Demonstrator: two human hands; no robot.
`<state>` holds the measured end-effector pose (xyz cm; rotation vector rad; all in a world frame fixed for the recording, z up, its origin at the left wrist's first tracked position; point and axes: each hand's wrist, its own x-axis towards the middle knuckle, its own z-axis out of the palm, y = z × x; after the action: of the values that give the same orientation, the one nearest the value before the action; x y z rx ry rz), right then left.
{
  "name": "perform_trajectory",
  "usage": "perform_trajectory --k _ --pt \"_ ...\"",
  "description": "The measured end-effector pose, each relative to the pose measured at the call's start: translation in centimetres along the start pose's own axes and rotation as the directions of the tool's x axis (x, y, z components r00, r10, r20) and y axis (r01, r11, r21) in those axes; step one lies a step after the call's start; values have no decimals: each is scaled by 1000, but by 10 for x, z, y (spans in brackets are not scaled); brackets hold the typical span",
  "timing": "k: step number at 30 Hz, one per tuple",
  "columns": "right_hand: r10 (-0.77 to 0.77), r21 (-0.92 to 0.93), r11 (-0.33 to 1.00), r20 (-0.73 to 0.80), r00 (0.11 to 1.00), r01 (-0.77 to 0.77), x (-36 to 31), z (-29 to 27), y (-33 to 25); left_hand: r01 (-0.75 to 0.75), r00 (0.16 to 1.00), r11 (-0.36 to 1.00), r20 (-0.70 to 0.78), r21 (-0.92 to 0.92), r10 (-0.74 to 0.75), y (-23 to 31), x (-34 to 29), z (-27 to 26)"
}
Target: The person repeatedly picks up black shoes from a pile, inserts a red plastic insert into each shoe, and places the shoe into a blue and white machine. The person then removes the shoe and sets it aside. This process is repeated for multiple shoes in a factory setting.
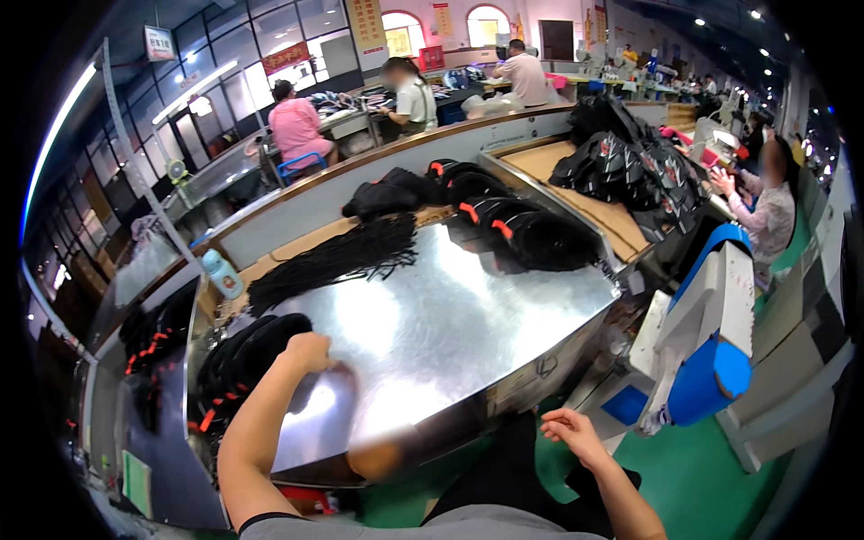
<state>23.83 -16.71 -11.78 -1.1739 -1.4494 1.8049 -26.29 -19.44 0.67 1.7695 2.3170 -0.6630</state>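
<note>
Left hand [310,352] curled, grip unclear, beside overlapping rounded black fabric pieces [255,346] with bright orange tabs [208,420]; right hand [574,434] loosely open.

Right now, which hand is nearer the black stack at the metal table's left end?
Left. The left hand is at the right side of the black stack, contact unclear; the right hand is well to the right, off the metal table's near side.
</note>
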Motion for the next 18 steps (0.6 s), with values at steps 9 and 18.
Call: perform_trajectory --k 9,18 --pt "-155 -25 988 -85 984 154 107 -25 -78 -518 637 723 -770 -458 -32 87 217 -121" --pt "-561 -344 814 -259 786 467 262 -38 -124 -190 589 944 -801 -271 -111 163 363 -230"
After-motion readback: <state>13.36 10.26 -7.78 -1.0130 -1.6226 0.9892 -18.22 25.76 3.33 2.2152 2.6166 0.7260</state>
